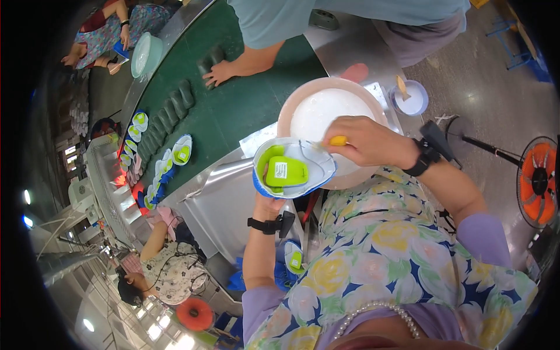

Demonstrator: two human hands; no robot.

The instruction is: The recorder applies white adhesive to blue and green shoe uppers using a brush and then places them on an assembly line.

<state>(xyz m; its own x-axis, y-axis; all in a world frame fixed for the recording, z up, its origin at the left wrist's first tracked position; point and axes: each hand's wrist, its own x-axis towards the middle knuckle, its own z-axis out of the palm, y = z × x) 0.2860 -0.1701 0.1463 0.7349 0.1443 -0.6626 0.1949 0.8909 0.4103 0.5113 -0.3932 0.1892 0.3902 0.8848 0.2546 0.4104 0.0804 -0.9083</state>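
Observation:
My left hand (269,204) grips a blue and white shoe upper (318,163) from below, its fingers mostly hidden behind it. The upper's inside is turned up and shows a bright green lining with a white label. My right hand (367,140) is closed round a brush with a yellow handle (338,140). The brush tip reaches the upper's white edge at its right side; whether it touches cannot be made out. Just beyond both hands stands a wide beige basin (286,111) holding white liquid, partly covered by my right hand and the upper.
A green conveyor belt (233,116) carries several dark grey shoe lasts (166,116) and shoe uppers (182,150). Across it, a co-worker's hand (220,73) touches lasts. At right are a small white tub (417,90) with a brush and an orange fan (536,181). Another upper (294,256) lies below my left forearm.

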